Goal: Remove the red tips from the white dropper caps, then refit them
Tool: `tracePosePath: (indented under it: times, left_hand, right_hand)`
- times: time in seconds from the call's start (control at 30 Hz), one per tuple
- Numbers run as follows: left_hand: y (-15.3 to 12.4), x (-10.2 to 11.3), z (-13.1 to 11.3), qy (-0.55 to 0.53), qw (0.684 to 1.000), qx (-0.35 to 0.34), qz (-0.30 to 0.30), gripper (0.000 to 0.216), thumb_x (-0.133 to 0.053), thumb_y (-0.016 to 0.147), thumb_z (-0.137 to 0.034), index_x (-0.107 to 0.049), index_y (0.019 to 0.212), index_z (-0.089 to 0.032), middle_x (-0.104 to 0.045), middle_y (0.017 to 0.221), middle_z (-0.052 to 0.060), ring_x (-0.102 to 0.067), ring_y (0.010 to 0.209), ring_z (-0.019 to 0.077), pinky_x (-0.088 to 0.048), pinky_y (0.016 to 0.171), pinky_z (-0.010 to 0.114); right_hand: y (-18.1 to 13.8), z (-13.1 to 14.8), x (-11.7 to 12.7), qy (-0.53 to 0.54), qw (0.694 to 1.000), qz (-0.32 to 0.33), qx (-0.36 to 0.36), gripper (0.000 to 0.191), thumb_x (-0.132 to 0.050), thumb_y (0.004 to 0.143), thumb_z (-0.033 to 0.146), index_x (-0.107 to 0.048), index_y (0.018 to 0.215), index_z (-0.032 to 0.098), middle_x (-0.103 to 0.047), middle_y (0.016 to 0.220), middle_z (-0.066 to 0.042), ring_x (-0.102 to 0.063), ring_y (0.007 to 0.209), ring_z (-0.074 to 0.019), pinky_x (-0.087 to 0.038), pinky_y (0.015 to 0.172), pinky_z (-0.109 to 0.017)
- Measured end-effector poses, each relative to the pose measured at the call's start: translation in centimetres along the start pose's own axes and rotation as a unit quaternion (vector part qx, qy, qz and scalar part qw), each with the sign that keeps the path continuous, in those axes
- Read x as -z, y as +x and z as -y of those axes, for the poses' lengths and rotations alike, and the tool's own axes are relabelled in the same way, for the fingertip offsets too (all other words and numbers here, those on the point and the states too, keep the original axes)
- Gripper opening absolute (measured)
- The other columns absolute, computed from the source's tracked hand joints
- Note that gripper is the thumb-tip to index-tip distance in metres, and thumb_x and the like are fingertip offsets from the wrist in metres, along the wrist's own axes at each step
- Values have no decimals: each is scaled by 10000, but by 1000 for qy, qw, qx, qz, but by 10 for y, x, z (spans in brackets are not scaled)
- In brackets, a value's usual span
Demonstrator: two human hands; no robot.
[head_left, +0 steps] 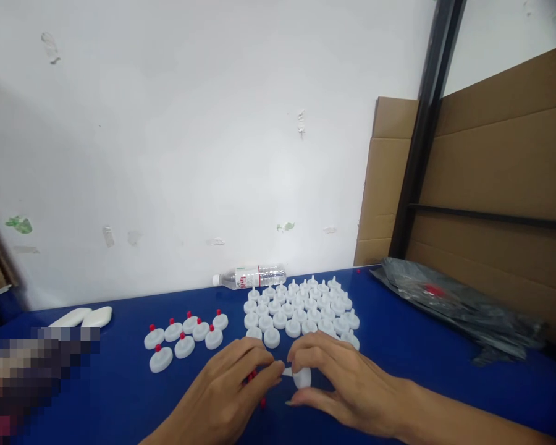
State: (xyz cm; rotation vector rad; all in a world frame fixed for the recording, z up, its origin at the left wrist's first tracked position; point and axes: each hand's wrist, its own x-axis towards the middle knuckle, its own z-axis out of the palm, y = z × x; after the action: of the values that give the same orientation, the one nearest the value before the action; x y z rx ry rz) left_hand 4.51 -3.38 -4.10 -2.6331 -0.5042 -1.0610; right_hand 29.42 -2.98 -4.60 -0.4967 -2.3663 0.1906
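Note:
My right hand [347,383] is closed around a white spouted lid [302,377], tipped on its side with the spout pointing left. At the spout's tip, the fingers of my left hand [234,386] are pressed together; whatever they pinch is hidden. Small red tips [252,375] show between my left fingers, and another red tip [262,403] appears just below them. Beyond my hands stands a dense group of white spouted lids [293,327] with bare spouts. To the left, several lids with red tips [184,346] stand spout-up in loose rows.
A clear plastic bottle [250,277] lies against the white wall at the back. Grey plastic sheeting [454,309] rests on the blue table [120,402] at right, near cardboard panels [500,167]. Two white rounded objects [97,317] lie at far left beside a blurred-out area.

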Motion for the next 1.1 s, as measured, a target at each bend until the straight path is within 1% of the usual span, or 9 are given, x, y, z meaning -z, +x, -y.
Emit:
tracePosePath:
  times: [0.13, 0.27, 0.37, 0.47, 0.57, 0.67, 0.87, 1.0, 1.1]
  left_hand:
    - [2, -2, -2, -26, 1000, 8, 4, 200, -497, 1029, -73, -661, 1115, -148, -671, 835, 57, -558, 720, 167, -489, 599, 270]
    - [3, -3, -5, -29, 999, 15, 0, 135, -548, 1012, -91, -663, 1042, -156, -686, 836, 53, -548, 698, 163, -455, 546, 261]
    - [3, -3, -6, -28, 999, 25, -1, 152, -532, 1020, -100, -660, 1071, -163, -696, 844, 53, -563, 706, 165, -475, 553, 264]
    - [2, -3, -5, -21, 999, 22, -10, 175, -511, 1023, -87, -649, 1107, -155, -707, 855, 60, -579, 723, 174, -509, 595, 285]
    - [2, -5, -3, -15, 1000, 15, -15, 149, -527, 1020, -89, -626, 1113, -150, -715, 843, 52, -579, 715, 178, -509, 606, 300]
    - [1, -8, -3, -7, 1000, 29, -7, 124, -515, 1040, -134, -611, 1117, -151, -698, 815, 49, -578, 703, 183, -489, 583, 297]
    - [2, -10, -9, -18, 999, 41, 21, 267, -383, 1058, -119, -553, 865, -195, -610, 699, 36, -525, 625, 176, -405, 509, 288]
    - [1, -9, -15, -63, 997, 51, -13, 296, -374, 1057, -135, -499, 802, -219, -564, 643, 15, -483, 577, 165, -328, 446, 286]
    - [0, -9, -18, -87, 992, 89, 20, 256, -408, 1048, -138, -549, 848, -213, -604, 691, 33, -526, 628, 180, -387, 494, 305]
  right_hand:
    - [0, 3, -1, 4, 1000, 3, 10, 255, -657, 1006, 321, -504, 1194, 243, -688, 1082, -32, -656, 968, -162, -554, 862, -273]
    - [-1, 4, -3, 19, 1000, -3, 7, 271, -661, 1004, 336, -509, 1209, 245, -700, 1069, -21, -668, 945, -151, -554, 852, -259]
    - [-3, 4, -7, 25, 999, -27, 4, 261, -646, 1014, 325, -498, 1214, 245, -695, 1094, -33, -672, 988, -156, -553, 884, -268]
    - [-2, 4, -11, 43, 996, -65, -33, 306, -678, 992, 345, -492, 1219, 257, -683, 1153, -48, -674, 1044, -166, -556, 910, -275]
    - [0, 6, -11, 50, 994, -88, -50, 299, -713, 967, 335, -516, 1181, 267, -707, 1097, -24, -698, 972, -150, -572, 859, -252]
    - [2, 10, -8, 30, 993, -113, 9, 289, -713, 969, 266, -534, 1194, 234, -739, 1104, -48, -716, 979, -152, -583, 871, -257]
    - [2, 15, 1, -104, 978, -117, 139, 136, -648, 994, 172, -641, 1126, 139, -761, 1135, -141, -725, 1050, -197, -594, 961, -312]
    - [-2, 12, -6, -159, 965, -114, 176, 187, -618, 997, 159, -680, 1174, 167, -762, 1159, -137, -718, 1085, -218, -598, 978, -358]
    - [-2, 8, -11, -158, 957, -142, 197, 184, -583, 1011, 157, -699, 1150, 193, -772, 1127, -126, -724, 1069, -210, -614, 945, -359]
